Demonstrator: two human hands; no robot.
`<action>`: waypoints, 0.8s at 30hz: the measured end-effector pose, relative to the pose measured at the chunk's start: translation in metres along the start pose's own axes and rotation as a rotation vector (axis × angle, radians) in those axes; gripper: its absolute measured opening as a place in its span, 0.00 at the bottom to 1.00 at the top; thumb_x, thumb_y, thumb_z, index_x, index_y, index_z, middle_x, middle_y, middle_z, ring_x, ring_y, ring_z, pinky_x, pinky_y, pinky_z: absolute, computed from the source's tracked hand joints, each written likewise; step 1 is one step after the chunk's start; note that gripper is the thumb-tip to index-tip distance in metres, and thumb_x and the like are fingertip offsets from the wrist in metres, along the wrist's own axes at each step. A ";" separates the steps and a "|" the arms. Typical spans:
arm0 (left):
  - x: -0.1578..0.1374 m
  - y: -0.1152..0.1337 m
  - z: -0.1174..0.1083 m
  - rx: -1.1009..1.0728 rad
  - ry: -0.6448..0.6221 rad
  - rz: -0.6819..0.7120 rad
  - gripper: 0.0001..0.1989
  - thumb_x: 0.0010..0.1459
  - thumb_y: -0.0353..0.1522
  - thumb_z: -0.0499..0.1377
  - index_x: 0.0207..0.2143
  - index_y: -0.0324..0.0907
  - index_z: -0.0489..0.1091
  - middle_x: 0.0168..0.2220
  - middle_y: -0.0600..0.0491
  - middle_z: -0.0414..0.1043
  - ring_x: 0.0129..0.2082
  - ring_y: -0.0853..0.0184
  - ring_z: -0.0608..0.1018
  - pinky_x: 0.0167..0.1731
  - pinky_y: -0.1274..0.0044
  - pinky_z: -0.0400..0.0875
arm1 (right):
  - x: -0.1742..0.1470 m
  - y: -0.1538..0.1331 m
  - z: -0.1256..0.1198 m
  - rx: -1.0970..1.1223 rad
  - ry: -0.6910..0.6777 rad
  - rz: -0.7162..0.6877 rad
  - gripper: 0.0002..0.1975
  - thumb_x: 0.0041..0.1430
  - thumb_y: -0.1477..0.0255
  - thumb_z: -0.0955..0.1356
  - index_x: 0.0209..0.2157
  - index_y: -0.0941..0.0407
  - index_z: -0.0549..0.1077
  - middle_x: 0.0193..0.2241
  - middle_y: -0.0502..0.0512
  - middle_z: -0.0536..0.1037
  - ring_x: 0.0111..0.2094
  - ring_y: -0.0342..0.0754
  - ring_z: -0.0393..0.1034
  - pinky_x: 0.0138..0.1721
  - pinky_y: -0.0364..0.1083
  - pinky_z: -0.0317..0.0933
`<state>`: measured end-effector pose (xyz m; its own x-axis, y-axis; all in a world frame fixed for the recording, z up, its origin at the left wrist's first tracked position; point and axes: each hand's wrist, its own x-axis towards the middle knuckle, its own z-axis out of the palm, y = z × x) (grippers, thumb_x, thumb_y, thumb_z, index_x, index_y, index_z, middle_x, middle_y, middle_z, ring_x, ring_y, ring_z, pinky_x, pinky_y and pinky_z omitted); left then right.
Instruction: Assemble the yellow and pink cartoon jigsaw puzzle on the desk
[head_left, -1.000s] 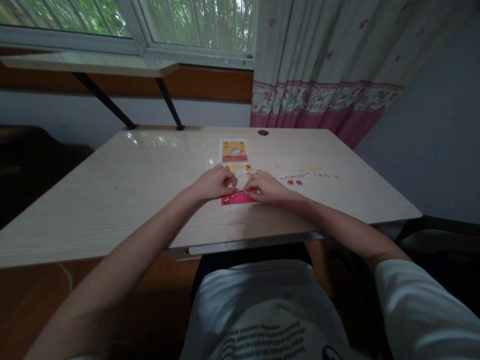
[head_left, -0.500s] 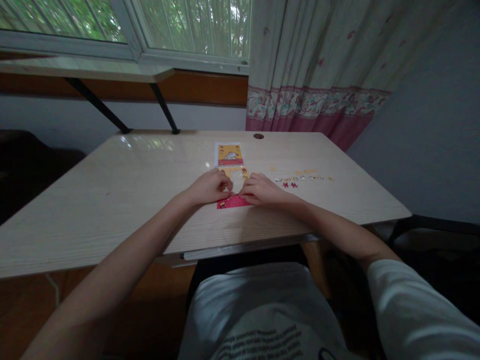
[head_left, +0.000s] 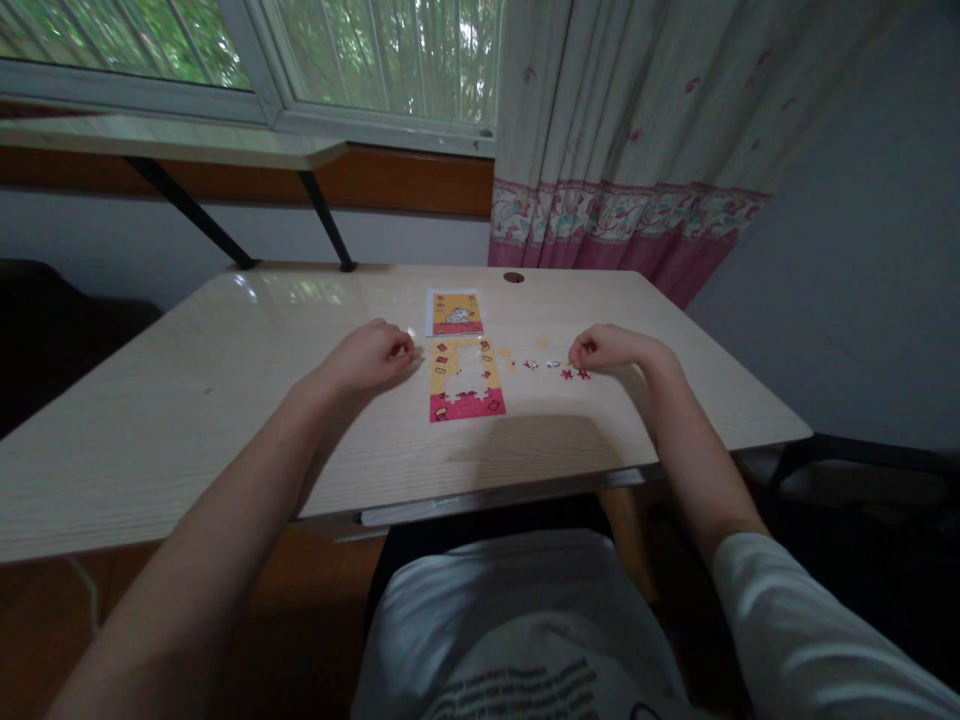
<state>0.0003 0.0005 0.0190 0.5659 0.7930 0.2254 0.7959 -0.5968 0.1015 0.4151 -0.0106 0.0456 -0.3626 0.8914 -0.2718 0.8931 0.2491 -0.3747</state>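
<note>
While puzzle [head_left: 468, 406] lies btwn, L fingers [head_left: 405, 341] & R fingers [head_left: 577, 353] curl narrow, hold unclear.

We've got a yellow-over-pink puzzle [head_left: 469, 407] right of our left hand [head_left: 369, 357], pinkish-red pieces [head_left: 583, 375] by our right hand [head_left: 611, 346], white-and-pink floral curtain [head_left: 585, 120] beyond.

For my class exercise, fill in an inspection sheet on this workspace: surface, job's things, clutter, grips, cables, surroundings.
Surface: pale desk, hole near its far edge.
Job's things: puzzle, partly assembled, gap in its middle; card just beyond.
Clutter: loose pieces right of the puzzle.
Grips: left grip curled, left of the puzzle; right grip at the loose pieces; whether either holds one, cannot tell.
Cables: pale strip below the desk; unclear if a cable.
Surroundings: window beyond, shelf far left, curtain toward the right.
</note>
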 end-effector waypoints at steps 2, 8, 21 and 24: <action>-0.001 -0.001 0.000 0.017 0.004 -0.008 0.18 0.59 0.39 0.52 0.32 0.39 0.78 0.28 0.45 0.75 0.32 0.58 0.74 0.34 0.70 0.67 | -0.002 0.008 -0.003 0.000 -0.033 0.052 0.09 0.47 0.74 0.70 0.32 0.59 0.80 0.27 0.53 0.79 0.28 0.43 0.68 0.30 0.42 0.59; 0.000 -0.001 0.001 0.010 -0.011 0.011 0.19 0.60 0.40 0.50 0.32 0.39 0.78 0.27 0.45 0.74 0.31 0.58 0.74 0.33 0.69 0.67 | -0.009 0.028 -0.007 -0.001 -0.043 0.170 0.08 0.44 0.70 0.73 0.28 0.58 0.79 0.25 0.51 0.77 0.29 0.45 0.68 0.33 0.43 0.59; 0.001 0.001 0.001 -0.006 -0.018 0.017 0.18 0.59 0.42 0.51 0.30 0.42 0.76 0.25 0.47 0.73 0.30 0.59 0.73 0.32 0.70 0.66 | -0.009 0.022 0.003 0.076 -0.131 0.067 0.14 0.42 0.63 0.75 0.28 0.58 0.75 0.21 0.47 0.71 0.25 0.41 0.61 0.29 0.43 0.54; 0.000 0.000 0.002 -0.038 0.004 0.019 0.17 0.58 0.42 0.52 0.29 0.43 0.76 0.24 0.47 0.73 0.29 0.59 0.73 0.32 0.70 0.66 | -0.009 0.022 0.003 0.091 -0.156 0.059 0.14 0.41 0.67 0.75 0.31 0.58 0.76 0.21 0.46 0.71 0.24 0.41 0.62 0.28 0.42 0.55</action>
<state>0.0010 0.0010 0.0172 0.5800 0.7810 0.2315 0.7761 -0.6161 0.1342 0.4371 -0.0143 0.0373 -0.3541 0.8320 -0.4271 0.8887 0.1570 -0.4308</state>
